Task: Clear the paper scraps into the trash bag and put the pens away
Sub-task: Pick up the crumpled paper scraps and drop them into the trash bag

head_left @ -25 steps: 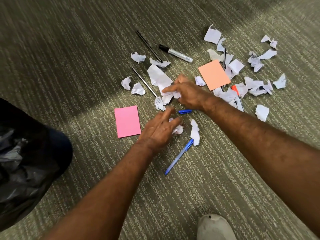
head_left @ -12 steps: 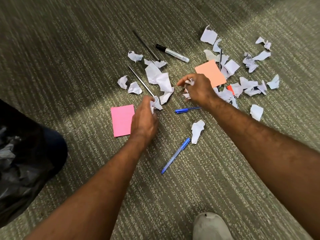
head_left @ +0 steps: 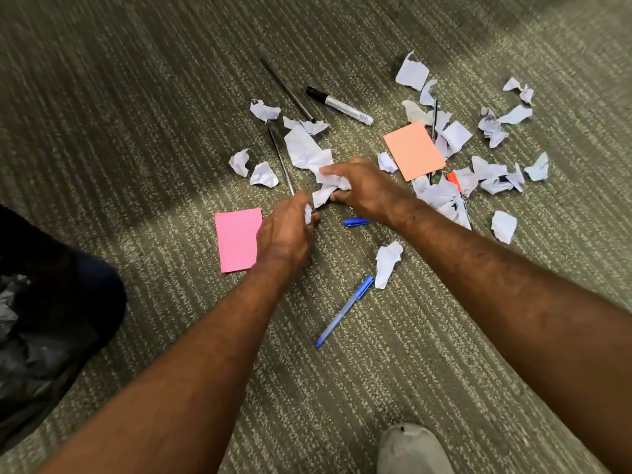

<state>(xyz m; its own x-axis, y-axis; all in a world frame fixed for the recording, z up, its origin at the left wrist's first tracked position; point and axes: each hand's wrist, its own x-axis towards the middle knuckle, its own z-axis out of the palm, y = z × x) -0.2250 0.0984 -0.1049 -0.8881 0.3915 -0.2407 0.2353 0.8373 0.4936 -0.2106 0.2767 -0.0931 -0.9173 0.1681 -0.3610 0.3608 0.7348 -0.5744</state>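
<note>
White paper scraps lie scattered on the carpet, most in a pile (head_left: 441,196) at the right. My left hand (head_left: 285,234) is closed around small scraps beside the pink note (head_left: 237,239). My right hand (head_left: 362,189) grips a large crumpled scrap (head_left: 307,155) at the centre. A blue pen (head_left: 343,311) lies near me, and a second blue pen (head_left: 355,222) is partly hidden under my right wrist. Two thin black pens (head_left: 287,87) (head_left: 281,160) and a black-capped marker (head_left: 338,106) lie farther off. The black trash bag (head_left: 30,354) is at the left edge.
An orange note (head_left: 413,150) lies beside the right-hand pile, where an orange pen tip (head_left: 454,179) and a dark pen (head_left: 434,118) poke out. My grey shoe (head_left: 412,449) is at the bottom edge. A dark-clothed knee (head_left: 68,289) sits by the bag.
My right hand has moved left from the orange note to the large central scrap and taken hold of it. My left hand has stayed by the pink note, still closed on scraps.
</note>
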